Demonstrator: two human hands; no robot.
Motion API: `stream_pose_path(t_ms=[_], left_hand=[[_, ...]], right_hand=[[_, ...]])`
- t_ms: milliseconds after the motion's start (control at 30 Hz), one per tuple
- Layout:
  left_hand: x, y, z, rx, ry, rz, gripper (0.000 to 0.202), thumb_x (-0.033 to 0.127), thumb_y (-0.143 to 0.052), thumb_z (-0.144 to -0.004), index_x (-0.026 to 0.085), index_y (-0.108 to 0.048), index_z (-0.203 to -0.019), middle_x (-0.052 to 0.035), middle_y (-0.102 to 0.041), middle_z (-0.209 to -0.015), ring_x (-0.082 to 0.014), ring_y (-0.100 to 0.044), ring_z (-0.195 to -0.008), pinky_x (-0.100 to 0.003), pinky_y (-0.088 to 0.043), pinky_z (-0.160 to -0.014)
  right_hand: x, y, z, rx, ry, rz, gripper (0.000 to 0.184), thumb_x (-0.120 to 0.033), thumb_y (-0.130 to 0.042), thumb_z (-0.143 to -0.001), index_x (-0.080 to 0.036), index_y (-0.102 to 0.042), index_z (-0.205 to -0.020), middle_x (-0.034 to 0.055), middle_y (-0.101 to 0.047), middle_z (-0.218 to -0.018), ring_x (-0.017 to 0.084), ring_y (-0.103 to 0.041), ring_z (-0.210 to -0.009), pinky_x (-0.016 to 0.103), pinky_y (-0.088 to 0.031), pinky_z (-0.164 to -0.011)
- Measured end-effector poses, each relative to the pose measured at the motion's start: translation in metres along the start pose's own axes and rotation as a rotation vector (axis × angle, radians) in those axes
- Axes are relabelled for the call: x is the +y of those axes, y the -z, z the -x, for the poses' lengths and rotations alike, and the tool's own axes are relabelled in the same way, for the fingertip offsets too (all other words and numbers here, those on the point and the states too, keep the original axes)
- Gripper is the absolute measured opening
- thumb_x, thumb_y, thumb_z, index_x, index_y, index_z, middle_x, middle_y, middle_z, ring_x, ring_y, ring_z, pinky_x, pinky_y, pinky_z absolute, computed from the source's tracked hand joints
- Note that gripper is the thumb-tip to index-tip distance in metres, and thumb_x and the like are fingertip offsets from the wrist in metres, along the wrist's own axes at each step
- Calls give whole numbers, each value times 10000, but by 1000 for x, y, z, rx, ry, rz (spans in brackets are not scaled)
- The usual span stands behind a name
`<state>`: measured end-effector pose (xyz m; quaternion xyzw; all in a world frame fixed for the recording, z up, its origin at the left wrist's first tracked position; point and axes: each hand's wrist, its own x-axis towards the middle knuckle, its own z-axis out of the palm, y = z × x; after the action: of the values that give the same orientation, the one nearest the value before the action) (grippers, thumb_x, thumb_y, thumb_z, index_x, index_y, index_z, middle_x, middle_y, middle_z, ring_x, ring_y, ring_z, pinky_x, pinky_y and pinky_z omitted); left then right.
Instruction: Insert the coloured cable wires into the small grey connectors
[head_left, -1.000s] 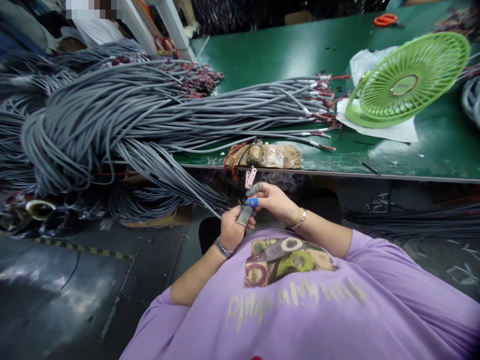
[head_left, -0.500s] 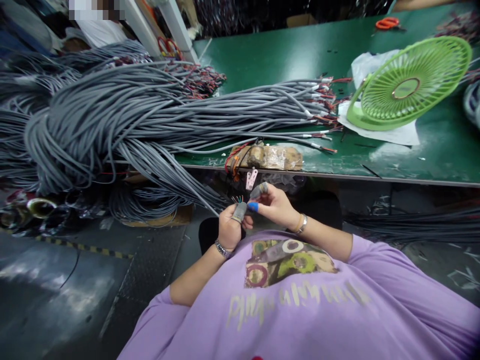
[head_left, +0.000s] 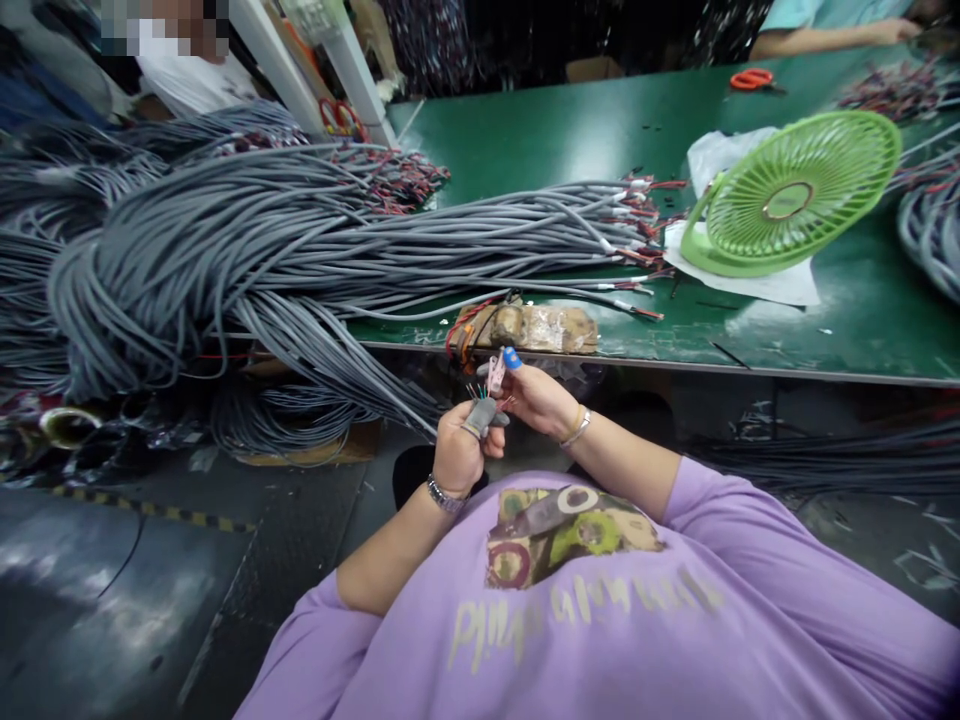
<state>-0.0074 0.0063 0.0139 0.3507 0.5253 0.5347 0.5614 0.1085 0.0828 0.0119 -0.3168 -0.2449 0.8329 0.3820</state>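
Observation:
My left hand [head_left: 460, 446], with a grey cover on a fingertip, is closed around a grey cable end. Thin coloured wires [head_left: 482, 392] fan out above its fingers. Close beside it, my right hand [head_left: 546, 402] has its blue-tipped thumb and covered finger at a small pink clip-like piece [head_left: 496, 374], apparently pinching it. This piece sits just below a taped brown block [head_left: 555, 328] at the table's front edge. The fingers partly hide the contact.
Bundled grey cables [head_left: 360, 240] cover the left of the green table [head_left: 525, 125] and hang over its front edge. A green fan [head_left: 799, 195] stands at right, with orange-handled scissors [head_left: 752, 79] behind. Other people are at the far left and far right.
My right hand has moved from the wire ends up to the pink clip-like piece, its thumb now raised. My left hand keeps its hold. The whole view has shifted slightly.

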Motion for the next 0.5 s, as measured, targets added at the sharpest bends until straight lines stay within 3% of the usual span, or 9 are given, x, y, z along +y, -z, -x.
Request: stream_pose_path(t_ms=[233,500], left_hand=[[-5,-1,-3,-9,33,-31,384,511,-657,-777,142,-627,-674,22,-553,-445,-69,-469,-329,-170,-350,-322],[-6,3,6,28,31,-32,416,554,-668,-734,148,-618,-659,22,-547,-431,-73,-460,-314,-179,-352,-314]], right_hand=[[3,-1,-2,35,37,-14,474,-602,-718,-720,-132,-665,-751,5,-571,-615,90,-464,-544,216,-412,-510],[9,9,3,52,-73,-58,527,-676,-564,-807,-155,-638,-792,32,-624,-697,109,-529,-584,228,-443,-552]])
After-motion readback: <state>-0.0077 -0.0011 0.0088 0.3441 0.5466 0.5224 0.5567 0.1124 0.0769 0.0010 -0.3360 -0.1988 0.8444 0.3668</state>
